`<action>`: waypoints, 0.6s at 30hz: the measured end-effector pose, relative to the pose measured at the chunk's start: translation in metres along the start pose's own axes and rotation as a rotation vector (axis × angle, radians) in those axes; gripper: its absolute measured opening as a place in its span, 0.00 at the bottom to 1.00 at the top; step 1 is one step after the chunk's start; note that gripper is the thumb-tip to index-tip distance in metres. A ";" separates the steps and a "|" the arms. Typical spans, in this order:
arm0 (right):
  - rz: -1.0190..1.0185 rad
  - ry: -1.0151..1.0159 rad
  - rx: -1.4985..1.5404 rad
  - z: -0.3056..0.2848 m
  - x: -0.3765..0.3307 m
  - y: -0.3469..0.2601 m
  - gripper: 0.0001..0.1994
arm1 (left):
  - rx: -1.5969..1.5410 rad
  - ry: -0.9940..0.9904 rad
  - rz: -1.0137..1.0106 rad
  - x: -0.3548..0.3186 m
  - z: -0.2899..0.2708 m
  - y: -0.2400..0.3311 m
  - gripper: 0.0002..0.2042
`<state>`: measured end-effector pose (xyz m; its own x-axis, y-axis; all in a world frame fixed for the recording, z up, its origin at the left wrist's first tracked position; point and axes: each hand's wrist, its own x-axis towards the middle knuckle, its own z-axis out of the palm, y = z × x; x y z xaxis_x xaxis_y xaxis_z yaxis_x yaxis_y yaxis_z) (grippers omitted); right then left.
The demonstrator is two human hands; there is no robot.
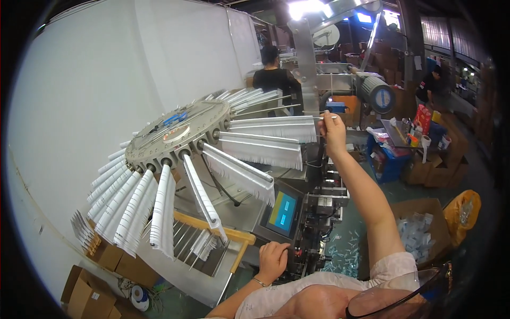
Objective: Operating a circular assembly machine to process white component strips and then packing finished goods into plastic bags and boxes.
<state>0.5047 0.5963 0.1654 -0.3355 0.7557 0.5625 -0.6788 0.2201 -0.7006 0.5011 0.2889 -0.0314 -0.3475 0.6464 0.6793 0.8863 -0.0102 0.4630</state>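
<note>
A round metal turntable [183, 125] carries many rods that stick out like spokes, each hung with a bundle of thin white strips. My right hand [333, 130] is stretched far forward, thumb and fingers pinched on the outer end of a thin metal rod. The white strip bundle [273, 126] on that spoke hangs just left of my fingers. My left hand [272, 261] rests on the machine's near edge below the touch screen [283, 212], holding nothing, its fingers lying slightly bent. A loaded spoke with white strips [202, 198] points down toward the wooden-framed rack [241, 236].
Right of the machine, an open carton [430, 204] holds clear packets, beside a yellow bag [463, 212]. Pale scraps [342, 252] litter the floor. A grey motor [376, 91] juts out ahead. Two people work farther off. Cartons [87, 295] stand lower left.
</note>
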 end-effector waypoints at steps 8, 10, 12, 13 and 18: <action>0.206 -0.155 0.391 -0.004 0.007 0.005 0.16 | 0.004 -0.026 -0.033 -0.007 -0.002 -0.005 0.06; 0.135 -0.197 0.317 -0.003 0.008 0.009 0.17 | -0.025 0.011 -0.028 -0.009 -0.002 -0.006 0.06; 0.160 -0.159 0.279 -0.004 0.009 0.012 0.18 | -0.015 -0.026 -0.040 -0.011 -0.001 -0.007 0.06; 0.093 -0.188 0.284 -0.004 0.009 0.014 0.18 | -0.041 0.018 -0.014 -0.012 0.000 -0.007 0.06; -0.003 -0.172 0.217 -0.009 0.011 0.019 0.18 | -0.021 -0.037 -0.047 -0.013 0.001 -0.009 0.05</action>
<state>0.4939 0.6143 0.1543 -0.4269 0.6352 0.6436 -0.7977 0.0707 -0.5989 0.4982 0.2812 -0.0450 -0.3766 0.6744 0.6351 0.8624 0.0049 0.5062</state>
